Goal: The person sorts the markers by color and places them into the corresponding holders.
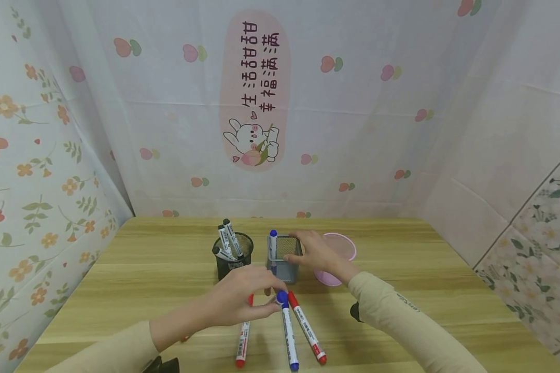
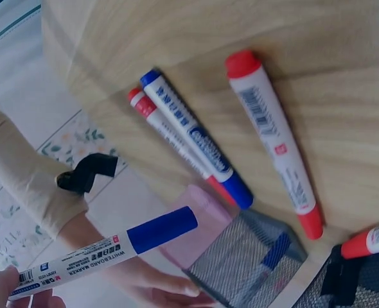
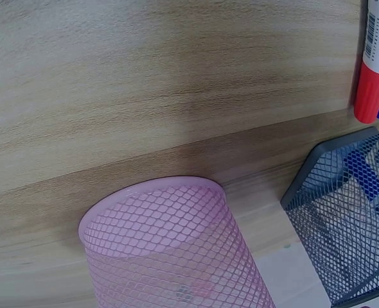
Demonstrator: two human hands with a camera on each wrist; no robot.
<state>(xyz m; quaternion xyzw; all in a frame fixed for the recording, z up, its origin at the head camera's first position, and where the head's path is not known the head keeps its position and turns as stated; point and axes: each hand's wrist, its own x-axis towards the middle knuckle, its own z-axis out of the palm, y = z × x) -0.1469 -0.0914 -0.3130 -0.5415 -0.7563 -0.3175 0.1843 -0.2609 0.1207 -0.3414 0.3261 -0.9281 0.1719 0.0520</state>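
My left hand (image 1: 245,296) pinches a blue whiteboard marker (image 2: 106,255) by its end; the blue cap points toward the square grey mesh pen holder (image 1: 283,272). My right hand (image 1: 315,252) grips that holder by its right side, thumb at the front rim and fingers at the back. A capped blue marker (image 1: 273,242) stands inside the holder. Below my left hand lie another blue marker (image 1: 290,339) and two red markers, one to its right (image 1: 309,331) and one to its left (image 1: 243,339). A further red marker (image 2: 376,240) is partly cut off in the left wrist view.
A round black mesh holder (image 1: 246,248) with several black-capped markers (image 1: 232,238) stands left of the grey one. To the right is a pink mesh holder (image 3: 170,250), partly behind my right hand. A patterned curtain (image 1: 354,129) hangs behind the wooden table (image 1: 168,254).
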